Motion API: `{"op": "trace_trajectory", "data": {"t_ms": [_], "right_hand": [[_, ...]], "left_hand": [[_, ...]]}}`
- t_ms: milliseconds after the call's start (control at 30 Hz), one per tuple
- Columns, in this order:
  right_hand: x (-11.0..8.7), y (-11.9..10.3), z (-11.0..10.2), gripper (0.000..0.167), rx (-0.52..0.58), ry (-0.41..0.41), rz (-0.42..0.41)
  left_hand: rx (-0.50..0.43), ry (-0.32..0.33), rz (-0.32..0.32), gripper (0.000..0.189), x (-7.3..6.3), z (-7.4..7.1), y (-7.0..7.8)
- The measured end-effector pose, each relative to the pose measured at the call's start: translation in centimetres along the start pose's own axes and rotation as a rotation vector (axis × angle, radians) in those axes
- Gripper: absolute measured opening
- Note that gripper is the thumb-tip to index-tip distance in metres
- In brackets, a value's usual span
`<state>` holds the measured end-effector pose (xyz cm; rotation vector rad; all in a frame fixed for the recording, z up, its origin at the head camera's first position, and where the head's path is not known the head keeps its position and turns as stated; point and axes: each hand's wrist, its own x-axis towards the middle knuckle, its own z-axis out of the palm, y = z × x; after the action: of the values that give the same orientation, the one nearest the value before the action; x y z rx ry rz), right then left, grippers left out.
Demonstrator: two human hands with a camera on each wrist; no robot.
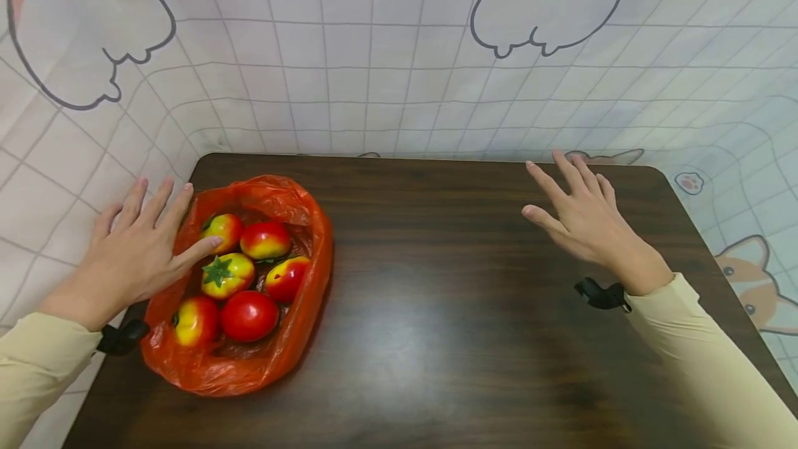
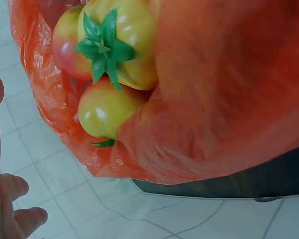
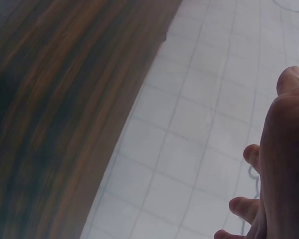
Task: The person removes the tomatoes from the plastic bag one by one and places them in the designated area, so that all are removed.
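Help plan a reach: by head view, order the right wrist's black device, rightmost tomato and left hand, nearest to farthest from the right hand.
1. Black device, at the right cuff.
2. Rightmost tomato, inside the red bag.
3. Left hand, at the bag's left.

The bench [image 3: 50,109] is filling the side from seven round to twelve o'clock, its dark brown wood showing lighter streaks. Its edge is slanting from just past twelve down to seven, a small dark spot [image 3: 164,38] sitting on it near twelve. Beyond, a white sheet [image 3: 189,134] with grey grid lines is spreading. Between two and five o'clock, the right hand [image 3: 289,164] is showing in part, three fingers [image 3: 246,208] pointing toward nine and standing apart. Beside them, a drawn grey outline [image 3: 252,173] is curling at four.
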<state>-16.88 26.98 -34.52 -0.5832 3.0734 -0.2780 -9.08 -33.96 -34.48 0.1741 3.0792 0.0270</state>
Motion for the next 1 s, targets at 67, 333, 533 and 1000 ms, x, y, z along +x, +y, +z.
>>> {"op": "trace_trajectory", "data": {"t_ms": [67,333,533,1000], "right_hand": [[0.3,-0.6,0.2,0.071,0.009,0.009,-0.019],[1.3,-2.7,1.3,0.069,0.092,0.036,-0.064],[2.0,-4.3,2.4,0.070,0.202,0.026,-0.101],[2.8,-9.0,4.5,0.069,0.520,-0.064,-0.158]], "left_hand": [[-0.009,-0.006,0.003,0.097,0.0,0.2,-0.2],[-0.075,-0.028,0.052,0.099,0.8,0.8,-0.3],[-0.193,-0.070,0.049,0.098,0.9,1.1,-0.4],[-0.269,-0.185,0.028,0.099,0.4,1.2,-1.6]]}}
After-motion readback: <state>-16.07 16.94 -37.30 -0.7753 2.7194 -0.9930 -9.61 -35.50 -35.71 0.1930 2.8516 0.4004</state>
